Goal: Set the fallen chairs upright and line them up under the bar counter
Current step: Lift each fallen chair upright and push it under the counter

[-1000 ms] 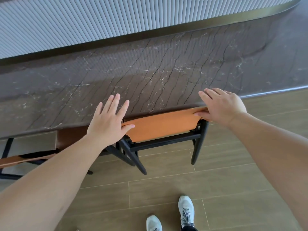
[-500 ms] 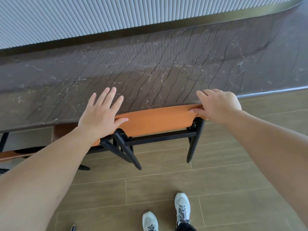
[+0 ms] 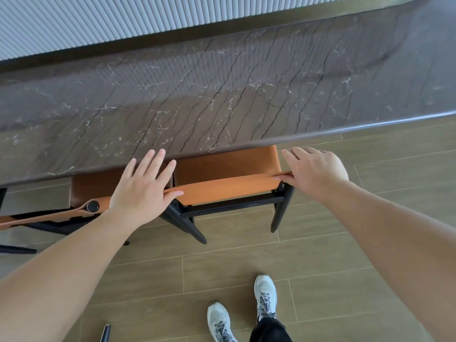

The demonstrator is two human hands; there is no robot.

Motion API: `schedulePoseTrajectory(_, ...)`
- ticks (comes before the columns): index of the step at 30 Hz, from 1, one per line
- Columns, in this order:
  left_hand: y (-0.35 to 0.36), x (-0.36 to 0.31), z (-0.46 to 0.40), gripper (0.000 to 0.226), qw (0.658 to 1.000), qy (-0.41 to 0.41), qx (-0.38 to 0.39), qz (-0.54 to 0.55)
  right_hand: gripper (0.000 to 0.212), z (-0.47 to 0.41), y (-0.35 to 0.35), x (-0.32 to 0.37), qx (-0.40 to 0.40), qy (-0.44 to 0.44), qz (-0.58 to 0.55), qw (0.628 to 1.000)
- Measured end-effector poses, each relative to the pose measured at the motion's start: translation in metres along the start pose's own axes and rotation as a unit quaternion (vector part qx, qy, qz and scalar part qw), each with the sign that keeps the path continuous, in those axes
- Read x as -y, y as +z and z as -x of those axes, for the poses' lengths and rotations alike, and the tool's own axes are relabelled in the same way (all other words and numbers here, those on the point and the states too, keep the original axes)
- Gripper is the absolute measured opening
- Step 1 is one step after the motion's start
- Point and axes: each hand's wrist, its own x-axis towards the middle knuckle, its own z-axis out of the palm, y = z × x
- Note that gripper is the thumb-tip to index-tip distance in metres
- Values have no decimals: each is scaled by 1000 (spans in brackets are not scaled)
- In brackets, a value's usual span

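You stand in a bar or café: dark marble surface point(image 3: 222, 95), ribbed wall panel point(image 3: 123, 21), orange chairs point(image 3: 227, 174), wood-look floor tiles point(image 3: 320, 255).

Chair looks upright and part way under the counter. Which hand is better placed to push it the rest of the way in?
Probably the left hand: its palm lies flat over the chair backrest, thumb under the edge, ready to push toward the counter. The right hand only pinches the far corner with its fingertips.

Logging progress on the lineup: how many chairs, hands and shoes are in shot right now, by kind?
Orange-backed chairs: 2, one held, one to its left
Hands: 2, left, right, both on the held chair's backrest
White shoes: 2
Total: 6
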Motion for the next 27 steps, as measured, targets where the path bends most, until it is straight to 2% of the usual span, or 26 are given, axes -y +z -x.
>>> schedulePoseTrajectory(6,12,-12,19,78,1000,-16,1,22,56,24,9,8,29,-21,16,999)
schedulePoseTrajectory(10,16,-18,27,46,999,17,-27,27,53,32,10,8,58,-29,39,997)
schedulePoseTrajectory(14,24,-21,33,27,995,80,-60,16,48,40,8,11,72,-33,60,995)
schedulePoseTrajectory(18,28,-18,33,45,994,90,-67,-7,39,42,6,13,77,-30,42,996)
schedulePoseTrajectory(24,21,-2,22,56,992,92,-77,-29,25,36,7,19,66,-10,23,997)
schedulePoseTrajectory(27,16,9,14,61,992,98,-64,-49,27,36,12,24,63,7,8,998)
